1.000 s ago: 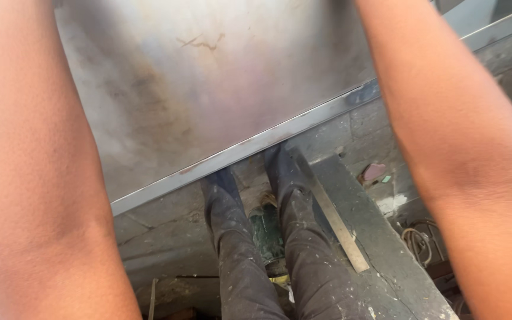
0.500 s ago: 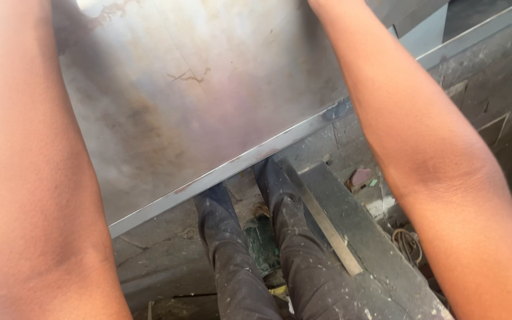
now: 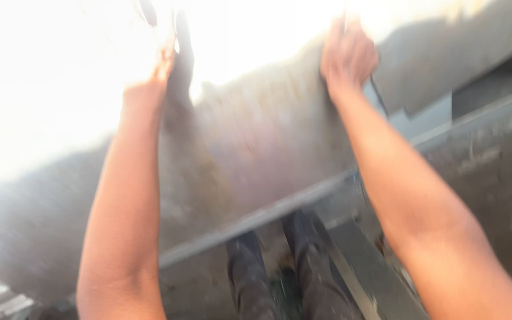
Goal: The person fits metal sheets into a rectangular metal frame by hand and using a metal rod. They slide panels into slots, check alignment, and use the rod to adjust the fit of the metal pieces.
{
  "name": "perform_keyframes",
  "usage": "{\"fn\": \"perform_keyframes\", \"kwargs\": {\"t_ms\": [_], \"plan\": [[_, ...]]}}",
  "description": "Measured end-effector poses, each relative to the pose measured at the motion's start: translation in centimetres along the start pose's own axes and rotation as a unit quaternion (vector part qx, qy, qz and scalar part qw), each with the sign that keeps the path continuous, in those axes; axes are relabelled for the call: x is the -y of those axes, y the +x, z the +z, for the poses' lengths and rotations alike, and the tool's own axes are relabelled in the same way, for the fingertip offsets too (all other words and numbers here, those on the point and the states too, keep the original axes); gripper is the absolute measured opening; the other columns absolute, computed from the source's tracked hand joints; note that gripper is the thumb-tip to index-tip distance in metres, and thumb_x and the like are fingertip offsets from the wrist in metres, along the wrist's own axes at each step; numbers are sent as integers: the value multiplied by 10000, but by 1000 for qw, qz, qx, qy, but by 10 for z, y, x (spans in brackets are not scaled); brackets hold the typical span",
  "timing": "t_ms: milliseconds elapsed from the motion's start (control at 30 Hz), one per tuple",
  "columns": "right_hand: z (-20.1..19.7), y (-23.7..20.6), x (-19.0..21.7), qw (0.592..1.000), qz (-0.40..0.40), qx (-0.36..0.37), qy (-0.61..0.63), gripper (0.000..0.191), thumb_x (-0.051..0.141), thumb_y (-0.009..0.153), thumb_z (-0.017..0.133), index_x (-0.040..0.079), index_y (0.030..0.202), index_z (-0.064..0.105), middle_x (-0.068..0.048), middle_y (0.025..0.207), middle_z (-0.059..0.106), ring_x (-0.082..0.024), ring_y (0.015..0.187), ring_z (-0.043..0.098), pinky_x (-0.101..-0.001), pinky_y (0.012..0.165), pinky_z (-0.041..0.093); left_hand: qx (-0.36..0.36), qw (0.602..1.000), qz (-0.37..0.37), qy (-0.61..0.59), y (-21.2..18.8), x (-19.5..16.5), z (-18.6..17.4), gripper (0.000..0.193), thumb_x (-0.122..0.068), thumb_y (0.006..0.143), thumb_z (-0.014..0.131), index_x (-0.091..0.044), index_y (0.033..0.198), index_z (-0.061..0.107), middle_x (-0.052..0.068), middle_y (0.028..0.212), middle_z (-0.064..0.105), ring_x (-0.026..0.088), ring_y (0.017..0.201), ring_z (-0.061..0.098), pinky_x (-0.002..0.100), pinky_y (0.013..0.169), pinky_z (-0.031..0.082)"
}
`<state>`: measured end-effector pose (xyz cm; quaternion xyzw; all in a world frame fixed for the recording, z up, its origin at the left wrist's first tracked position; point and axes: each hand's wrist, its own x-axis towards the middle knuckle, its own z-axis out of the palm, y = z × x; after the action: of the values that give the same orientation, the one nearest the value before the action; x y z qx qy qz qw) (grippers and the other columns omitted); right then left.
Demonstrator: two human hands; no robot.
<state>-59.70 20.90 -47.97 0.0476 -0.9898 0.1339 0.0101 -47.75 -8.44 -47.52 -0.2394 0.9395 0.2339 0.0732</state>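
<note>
A: Gripping the large, flat, grey sheet of worn metal (image 3: pixel 268 148) at its far edge, are both hands closed on it?

B: My right hand (image 3: pixel 348 56) is curled shut over the far edge, fingers wrapped around it. My left hand (image 3: pixel 149 89) is raised to that edge too, but glare washes it out, so I cannot tell whether it is clenched or merely pressed flat.

A: Where does the sheet lie?

B: Across in front of me, tilted, its near edge above my 2 dark-trousered legs (image 3: pixel 280 272). A pale flat wooden strip (image 3: pixel 351 284) lies on the grimy floor beside them.

A: How would it handle?

B: I judge it stiff but liable to flex across its span, fairly heavy, and sharp at the edges. Its dull, stained face looks less slippery than polished steel. Holding 2 points set well apart on 1 edge seems the sound grip.
</note>
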Motion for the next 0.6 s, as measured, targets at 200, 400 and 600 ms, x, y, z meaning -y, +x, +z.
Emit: {"fn": "perform_keyframes", "kwargs": {"t_ms": [200,400,600], "plan": [[-6,4,4,999,32,41,-2,414,389,1032,523,31,1080,725,-269,946,718,-490,910,649,-579,814,485,-48,997,-56,28,73,1,-24,861,-568,1068,603,3,1633,293,243,1701,222,466,1574,126,601,1290,48],[-11,12,16,997,40,66,-10,420,386,1035,525,24,1164,692,-267,1026,713,-484,951,652,-560,824,501,-55,995,-79,29,79,-5,-22,879,-557,1055,609,-9,1653,271,235,1719,192,466,1584,97,593,1299,37],[-25,29,40,992,69,104,0,383,411,1033,507,82,1126,679,-217,1046,712,-476,947,650,-559,815,507,-87,992,-90,8,65,-14,-21,918,-519,901,656,-43,1618,336,189,1710,196,422,1590,110,597,1287,65]]}}
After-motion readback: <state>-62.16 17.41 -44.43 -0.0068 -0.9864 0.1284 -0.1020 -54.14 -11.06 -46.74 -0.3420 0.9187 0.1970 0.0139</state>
